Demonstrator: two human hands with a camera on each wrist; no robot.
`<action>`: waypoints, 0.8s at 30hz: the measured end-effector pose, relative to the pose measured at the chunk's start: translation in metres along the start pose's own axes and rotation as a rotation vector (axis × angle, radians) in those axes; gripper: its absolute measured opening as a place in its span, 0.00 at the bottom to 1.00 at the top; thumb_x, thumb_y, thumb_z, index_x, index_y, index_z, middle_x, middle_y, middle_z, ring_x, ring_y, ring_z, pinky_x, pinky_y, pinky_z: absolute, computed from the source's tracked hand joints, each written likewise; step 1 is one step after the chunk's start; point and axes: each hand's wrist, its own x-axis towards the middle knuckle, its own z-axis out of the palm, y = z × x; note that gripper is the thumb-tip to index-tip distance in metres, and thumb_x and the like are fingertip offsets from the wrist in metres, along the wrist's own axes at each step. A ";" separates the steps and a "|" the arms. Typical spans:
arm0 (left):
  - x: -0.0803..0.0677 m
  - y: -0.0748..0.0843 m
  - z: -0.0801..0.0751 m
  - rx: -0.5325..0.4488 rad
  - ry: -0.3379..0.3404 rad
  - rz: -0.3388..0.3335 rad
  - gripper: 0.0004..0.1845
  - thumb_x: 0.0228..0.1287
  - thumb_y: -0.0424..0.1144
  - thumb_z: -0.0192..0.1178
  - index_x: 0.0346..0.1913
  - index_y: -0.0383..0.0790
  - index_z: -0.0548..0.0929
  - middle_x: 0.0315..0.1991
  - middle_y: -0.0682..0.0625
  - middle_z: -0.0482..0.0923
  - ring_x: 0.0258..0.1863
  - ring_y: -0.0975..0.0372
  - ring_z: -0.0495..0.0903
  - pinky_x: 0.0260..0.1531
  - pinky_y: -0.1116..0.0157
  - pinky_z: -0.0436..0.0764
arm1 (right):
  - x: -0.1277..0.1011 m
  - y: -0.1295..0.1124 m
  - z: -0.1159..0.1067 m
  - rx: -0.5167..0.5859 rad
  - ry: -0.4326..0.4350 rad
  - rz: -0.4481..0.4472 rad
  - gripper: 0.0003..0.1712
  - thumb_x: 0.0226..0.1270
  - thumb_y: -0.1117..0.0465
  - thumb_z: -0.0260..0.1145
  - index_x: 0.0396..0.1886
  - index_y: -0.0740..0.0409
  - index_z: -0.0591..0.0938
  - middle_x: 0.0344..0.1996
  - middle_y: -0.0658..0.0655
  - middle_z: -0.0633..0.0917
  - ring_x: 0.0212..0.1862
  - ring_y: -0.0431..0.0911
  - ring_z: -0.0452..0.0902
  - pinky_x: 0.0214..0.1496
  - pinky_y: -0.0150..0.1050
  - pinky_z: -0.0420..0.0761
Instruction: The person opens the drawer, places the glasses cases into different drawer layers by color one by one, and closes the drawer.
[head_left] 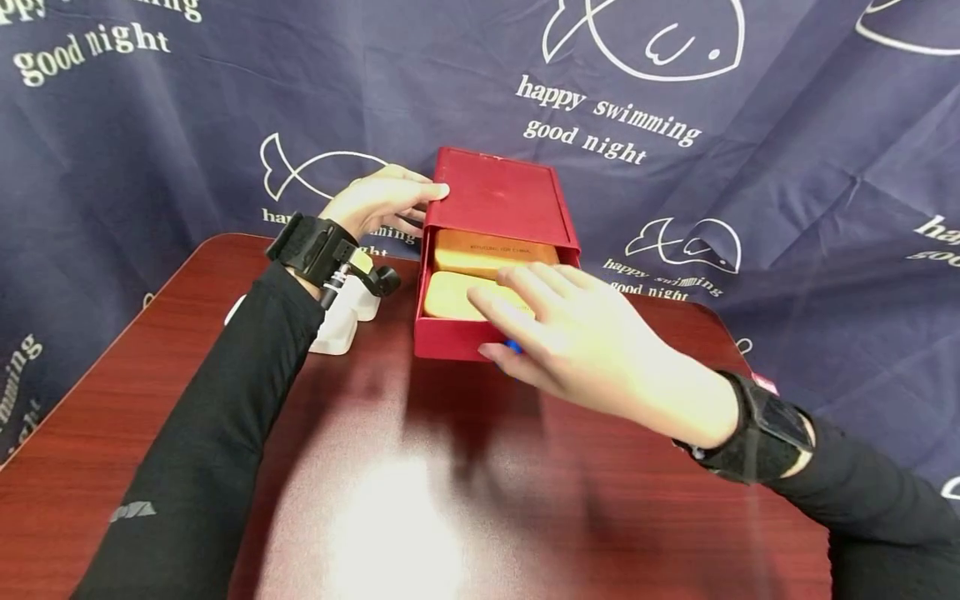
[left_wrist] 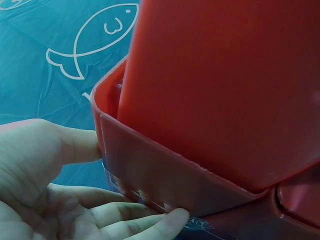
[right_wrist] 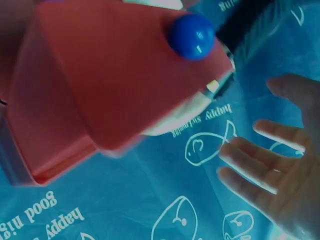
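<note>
A red box stands out over the table with its red drawer pulled open toward me. Inside the drawer lie two yellow blocks with rounded corners, a front block and a rear block with small print on it. My left hand grips the left side of the box; the left wrist view shows its thumb and fingers against the casing. Over the drawer's right front hovers my right hand, fingers spread, partly hiding the front block and a blue knob. In the right wrist view those fingers are apart from the knob.
White objects, one with a yellow top, stand on the reddish wooden table behind my left wrist. A dark blue curtain with fish drawings hangs behind the table. A small pink and white item shows beyond my right wrist.
</note>
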 end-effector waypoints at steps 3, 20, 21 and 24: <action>-0.001 0.001 0.000 0.004 -0.002 -0.009 0.33 0.77 0.49 0.52 0.79 0.40 0.61 0.73 0.44 0.68 0.70 0.53 0.72 0.68 0.57 0.77 | -0.007 -0.007 0.007 -0.047 0.060 -0.053 0.22 0.67 0.54 0.70 0.54 0.62 0.78 0.40 0.60 0.82 0.39 0.54 0.81 0.39 0.44 0.83; -0.001 0.001 0.000 0.008 -0.001 -0.003 0.33 0.78 0.48 0.51 0.79 0.39 0.60 0.74 0.43 0.67 0.71 0.53 0.72 0.69 0.56 0.76 | -0.038 -0.019 0.046 -0.339 -0.033 -0.235 0.17 0.68 0.66 0.60 0.55 0.61 0.77 0.42 0.60 0.82 0.37 0.51 0.77 0.36 0.39 0.80; -0.002 0.001 0.000 0.011 0.000 -0.002 0.33 0.78 0.48 0.51 0.79 0.39 0.60 0.74 0.43 0.68 0.71 0.53 0.72 0.68 0.56 0.77 | -0.039 -0.019 0.048 -0.342 -0.037 -0.234 0.17 0.67 0.66 0.60 0.55 0.61 0.77 0.42 0.60 0.81 0.36 0.51 0.77 0.35 0.38 0.80; -0.002 0.001 0.001 0.013 0.000 -0.002 0.33 0.78 0.48 0.51 0.79 0.39 0.60 0.74 0.43 0.68 0.71 0.53 0.72 0.68 0.57 0.77 | -0.042 -0.018 0.053 -0.349 -0.044 -0.233 0.16 0.67 0.66 0.61 0.53 0.61 0.77 0.41 0.59 0.81 0.35 0.50 0.77 0.32 0.36 0.78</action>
